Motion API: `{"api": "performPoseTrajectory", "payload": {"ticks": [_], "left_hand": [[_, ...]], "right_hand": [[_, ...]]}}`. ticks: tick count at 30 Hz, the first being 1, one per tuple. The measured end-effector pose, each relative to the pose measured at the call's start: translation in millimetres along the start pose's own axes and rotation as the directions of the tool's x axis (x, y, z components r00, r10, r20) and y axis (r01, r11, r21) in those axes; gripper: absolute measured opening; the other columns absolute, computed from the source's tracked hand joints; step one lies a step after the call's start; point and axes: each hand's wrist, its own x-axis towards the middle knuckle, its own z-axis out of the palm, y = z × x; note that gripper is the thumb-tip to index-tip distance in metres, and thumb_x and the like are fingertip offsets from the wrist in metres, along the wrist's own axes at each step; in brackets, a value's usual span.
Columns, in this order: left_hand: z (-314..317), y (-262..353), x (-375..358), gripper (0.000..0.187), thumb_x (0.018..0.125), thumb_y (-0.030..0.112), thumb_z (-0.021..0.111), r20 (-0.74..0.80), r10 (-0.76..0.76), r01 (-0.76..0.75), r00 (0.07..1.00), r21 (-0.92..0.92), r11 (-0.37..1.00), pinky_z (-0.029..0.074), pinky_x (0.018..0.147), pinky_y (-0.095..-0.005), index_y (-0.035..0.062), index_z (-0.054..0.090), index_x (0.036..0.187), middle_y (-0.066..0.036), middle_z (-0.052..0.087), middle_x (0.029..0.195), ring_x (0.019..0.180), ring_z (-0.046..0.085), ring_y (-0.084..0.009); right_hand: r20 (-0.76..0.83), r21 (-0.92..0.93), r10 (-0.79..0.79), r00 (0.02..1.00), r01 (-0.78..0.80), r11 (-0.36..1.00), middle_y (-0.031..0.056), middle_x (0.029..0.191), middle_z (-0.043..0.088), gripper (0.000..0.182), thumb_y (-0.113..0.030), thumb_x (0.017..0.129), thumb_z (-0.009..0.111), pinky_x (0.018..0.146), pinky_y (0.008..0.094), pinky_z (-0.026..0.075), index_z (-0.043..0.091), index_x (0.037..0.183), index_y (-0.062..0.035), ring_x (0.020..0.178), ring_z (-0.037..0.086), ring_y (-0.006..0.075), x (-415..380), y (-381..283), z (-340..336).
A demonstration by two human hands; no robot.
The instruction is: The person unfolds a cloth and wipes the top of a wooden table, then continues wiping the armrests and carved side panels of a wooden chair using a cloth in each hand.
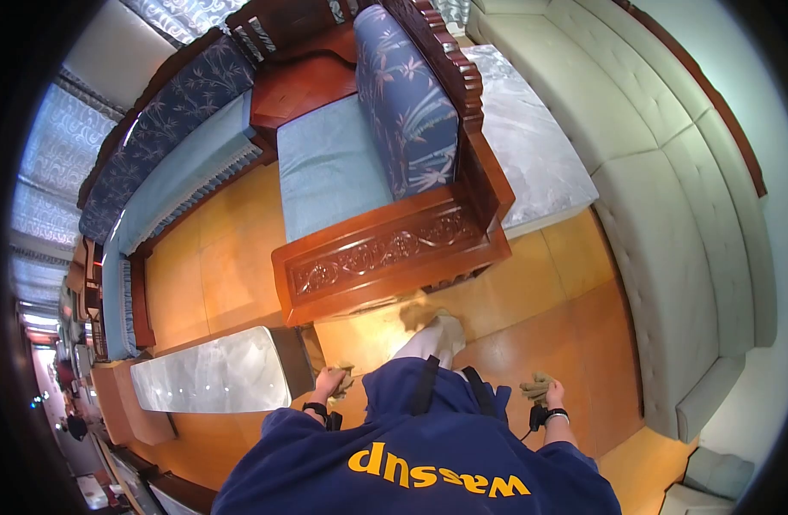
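My left hand (pixel 328 381) hangs beside my body, close to the rounded end of a marble-topped low table (pixel 218 373). Its fingers are closed around a crumpled khaki glove (pixel 345 384). On the other side, my right hand (pixel 555 396) is held low over the tiled floor, closed on a second khaki glove (pixel 535 386). Finger detail is small in both hands. Both wrists carry dark bands. In front of me stands a carved wooden armchair (pixel 385 257) with a pale blue seat cushion (pixel 329 167) and a dark blue floral back cushion (pixel 407 99).
A long wooden sofa (pixel 184 176) with blue cushions runs along the left. To the right curves a pale tufted sofa (pixel 660 197). A marble-patterned table (pixel 531 142) stands behind the armchair. Orange-tan floor tiles (pixel 531 326) lie between the furniture. Patterned curtains (pixel 59 163) hang at left.
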Motion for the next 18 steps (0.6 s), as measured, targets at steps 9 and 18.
{"api": "performPoseTrajectory", "payload": {"ticks": [9,18], "left_hand": [[-42.5,-41.6,-41.2,0.071,0.073,0.046,0.068,-0.023,0.230,-0.219,0.973,0.238,0.946,0.044,0.092,-0.0373,0.0012,0.046,0.123,-0.020,0.058,0.116,0.109,0.056,-0.0326],[-91.7,-58.0,-11.5,0.054,0.077,0.035,0.069,-0.221,0.242,-0.209,0.945,0.164,0.964,0.046,0.084,-0.0394,-0.0005,0.044,0.109,-0.022,0.059,0.103,0.096,0.059,-0.0353]], "right_hand": [[-0.014,-0.398,-0.195,0.981,0.174,0.901,0.0165,0.096,0.064,0.021,-0.010,0.090,0.045,0.078,0.0360,0.048,0.057,0.098,0.0056,0.088,0.062,0.0262,-62.6,79.7,25.3],[-0.160,-0.339,0.084,0.984,-0.134,0.931,0.0193,0.104,0.062,0.027,-0.011,0.092,0.042,0.081,0.0376,0.049,0.055,0.107,0.0072,0.095,0.061,0.0267,-179.7,205.1,-13.4]]}}
